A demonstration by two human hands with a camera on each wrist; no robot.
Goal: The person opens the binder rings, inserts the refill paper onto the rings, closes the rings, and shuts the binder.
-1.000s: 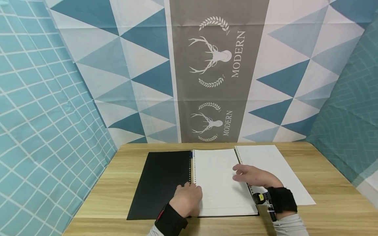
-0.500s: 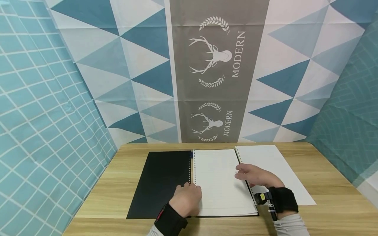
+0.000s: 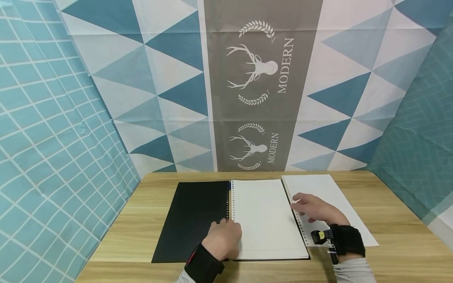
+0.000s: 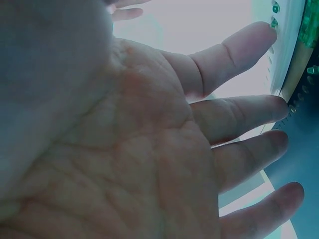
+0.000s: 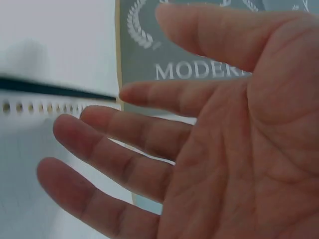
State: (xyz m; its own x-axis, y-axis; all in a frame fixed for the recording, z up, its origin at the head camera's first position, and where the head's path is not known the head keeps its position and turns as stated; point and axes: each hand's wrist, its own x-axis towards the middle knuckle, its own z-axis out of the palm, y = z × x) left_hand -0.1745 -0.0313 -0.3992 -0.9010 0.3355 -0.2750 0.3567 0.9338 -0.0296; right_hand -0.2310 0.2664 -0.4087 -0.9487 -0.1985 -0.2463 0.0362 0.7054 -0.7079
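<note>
Left hand at the holed seam, right hand over the right sheet

The left hand (image 3: 224, 237) hides the near end of the seam between the black cover (image 3: 198, 212) and the middle pages (image 3: 265, 216). A small blue piece (image 3: 229, 184) at the seam's far end is too small to name. In the left wrist view the pages are washed out, and a blurred bulk fills the left side. Both sleeves are cut off at the near edge, and the camera (image 3: 319, 237) at the right wrist covers part of the sheet (image 3: 322, 186).

The left hand's four fingers are apart and only slightly bent, their tips along the seam; whether they press down I cannot tell. The right hand (image 3: 316, 208) has loosely bent, spread fingers over the sheet's holed left edge; contact is unclear.

Cover, pages and sheet lie flat from left to right on the table (image 3: 124, 236), the pages in the middle with a dark edge showing along their right side.
</note>
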